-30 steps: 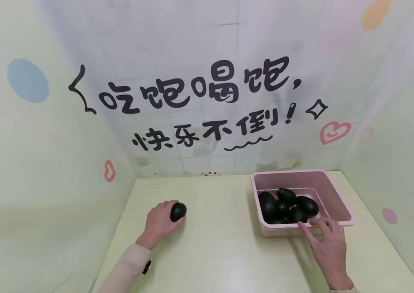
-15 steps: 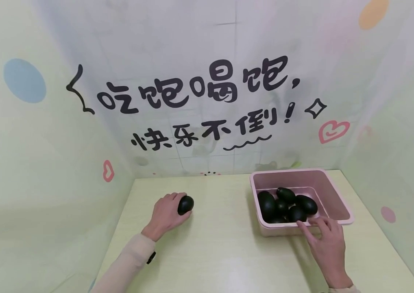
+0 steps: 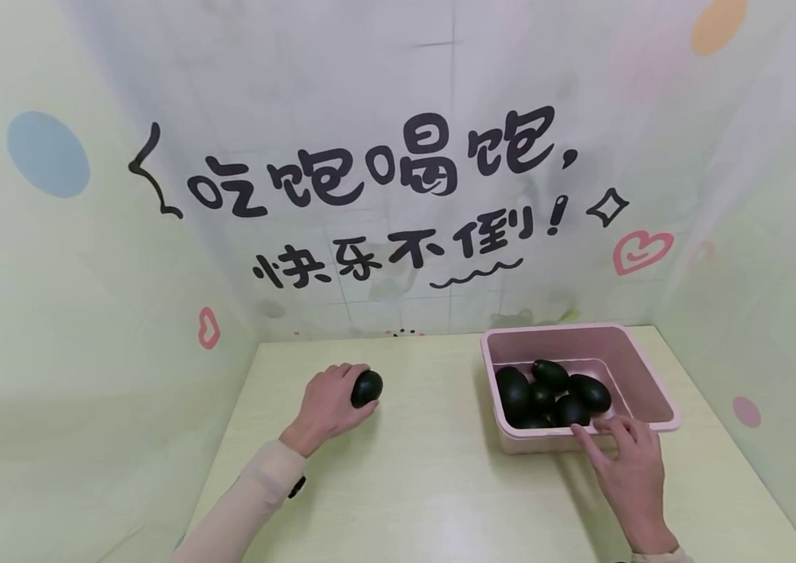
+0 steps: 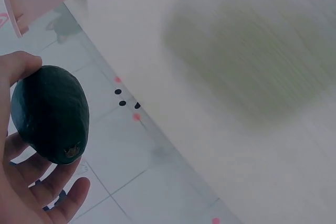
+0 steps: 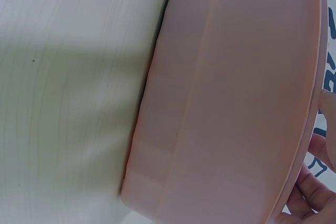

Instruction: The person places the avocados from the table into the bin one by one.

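My left hand grips a dark green avocado over the left part of the table. The left wrist view shows the avocado between the thumb and the bent fingers, with its stem scar visible. At the right stands a pink plastic bin holding several avocados. My right hand holds the bin's near rim with bent fingers. In the right wrist view the bin's outer wall fills the middle, and the right fingers are at the rim, partly cut off.
The pale wooden table meets a printed backdrop at its far edge. Backdrop panels also stand on the left and right. Between the left hand and the bin lies a stretch of bare tabletop.
My left hand has moved right and a little away from me, carrying the avocado toward the bin. The right hand and the bin have stayed in place.
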Tool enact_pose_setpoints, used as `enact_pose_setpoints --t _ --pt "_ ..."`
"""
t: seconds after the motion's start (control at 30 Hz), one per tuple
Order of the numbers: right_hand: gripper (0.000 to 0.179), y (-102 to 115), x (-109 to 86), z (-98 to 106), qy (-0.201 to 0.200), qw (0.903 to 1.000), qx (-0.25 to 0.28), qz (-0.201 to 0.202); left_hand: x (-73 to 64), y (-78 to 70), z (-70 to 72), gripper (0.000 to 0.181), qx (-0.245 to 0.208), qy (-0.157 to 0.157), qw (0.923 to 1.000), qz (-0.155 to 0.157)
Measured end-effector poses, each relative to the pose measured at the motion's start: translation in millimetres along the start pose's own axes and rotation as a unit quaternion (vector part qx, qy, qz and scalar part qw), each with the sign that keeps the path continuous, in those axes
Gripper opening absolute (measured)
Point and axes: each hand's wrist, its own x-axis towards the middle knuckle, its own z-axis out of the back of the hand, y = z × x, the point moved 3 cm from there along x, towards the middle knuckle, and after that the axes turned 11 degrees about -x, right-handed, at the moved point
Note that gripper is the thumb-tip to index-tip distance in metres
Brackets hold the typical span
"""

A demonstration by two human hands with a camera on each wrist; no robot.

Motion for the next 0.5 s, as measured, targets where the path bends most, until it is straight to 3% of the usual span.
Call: enact_pose_setpoints --t 0.1,0.27,0.5 --pt "0.039 0.7 -0.2 0.3 0.001 1.0 0.002 0.0 2.8 -2.0 0.5 0.056 0.004 0.007 1.0 -0.001" --pt "0.071 1.6 0.3 0.8 0.001 1.0 0.002 -0.003 6.7 -3.4 0.1 0.056 0.013 0.01 0.9998 -0.005" --pt "0.036 0.1 -0.6 1.4 0.002 1.0 0.0 -0.002 10.9 -7.5 1.6 0.057 0.016 0.023 0.9995 -0.014"
